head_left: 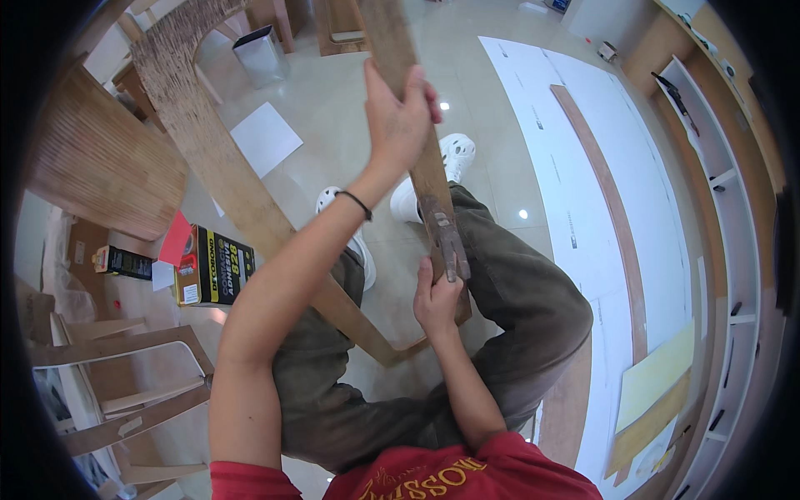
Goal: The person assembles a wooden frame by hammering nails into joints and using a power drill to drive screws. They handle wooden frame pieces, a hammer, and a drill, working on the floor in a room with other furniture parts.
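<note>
A worn wooden frame (242, 187) with angled corners stands between my legs, its long bars reaching away from me. My left hand (402, 121) is closed around its right bar, well up its length. Lower down, my right hand (437, 302) is closed on a worn, dark metal hand tool (450, 246) with a split end, which lies against the same bar. The grip end is hidden in my fingers, and I cannot make out its exact kind. The frame's lower corner is near my knees.
A yellow-and-black adhesive can (218, 265) stands left of the frame, near a ribbed wooden panel (108, 158). A metal tin (260, 57) and white paper (267, 139) are farther off. Right, a wooden strip (607, 192) lies on white sheets (533, 108) beside shelving (733, 217).
</note>
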`<state>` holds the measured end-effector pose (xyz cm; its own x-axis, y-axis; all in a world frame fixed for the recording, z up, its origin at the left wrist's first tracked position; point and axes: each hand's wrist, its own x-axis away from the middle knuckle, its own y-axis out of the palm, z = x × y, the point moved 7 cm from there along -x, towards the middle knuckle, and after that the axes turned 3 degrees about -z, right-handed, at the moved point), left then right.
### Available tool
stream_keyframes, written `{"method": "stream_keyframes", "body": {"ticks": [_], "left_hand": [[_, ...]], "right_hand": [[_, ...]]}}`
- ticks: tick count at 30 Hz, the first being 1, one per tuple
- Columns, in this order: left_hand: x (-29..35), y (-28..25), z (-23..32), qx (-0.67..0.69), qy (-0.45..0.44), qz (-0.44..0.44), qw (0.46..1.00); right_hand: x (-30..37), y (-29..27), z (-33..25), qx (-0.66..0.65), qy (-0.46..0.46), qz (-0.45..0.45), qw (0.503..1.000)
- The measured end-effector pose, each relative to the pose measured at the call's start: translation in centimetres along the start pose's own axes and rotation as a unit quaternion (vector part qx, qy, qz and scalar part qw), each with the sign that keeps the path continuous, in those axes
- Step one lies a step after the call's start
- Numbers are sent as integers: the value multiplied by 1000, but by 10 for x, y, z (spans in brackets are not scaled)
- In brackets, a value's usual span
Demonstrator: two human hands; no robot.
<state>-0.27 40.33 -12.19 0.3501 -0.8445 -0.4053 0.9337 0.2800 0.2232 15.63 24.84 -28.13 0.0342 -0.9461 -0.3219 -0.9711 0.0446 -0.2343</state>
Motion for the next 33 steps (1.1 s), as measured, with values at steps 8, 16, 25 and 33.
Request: {"method": "stream_keyframes", "body": {"ticks": [8,16,25,33], "left_hand": [[0,33,35,56,16,-55,997],[-7,112,83,214,-69,-208,952],[15,150,80,179,-92,-305,931],[81,64,34,63,-217,-377,898]], "right_hand": [[-2,-41,-21,-61,3,73,995],[-33,-129,-112,-198,147,1,969],[-66,-138,-104,-172,214,-22,961],[-67,-138,-106,-169,172,12,970]]}}
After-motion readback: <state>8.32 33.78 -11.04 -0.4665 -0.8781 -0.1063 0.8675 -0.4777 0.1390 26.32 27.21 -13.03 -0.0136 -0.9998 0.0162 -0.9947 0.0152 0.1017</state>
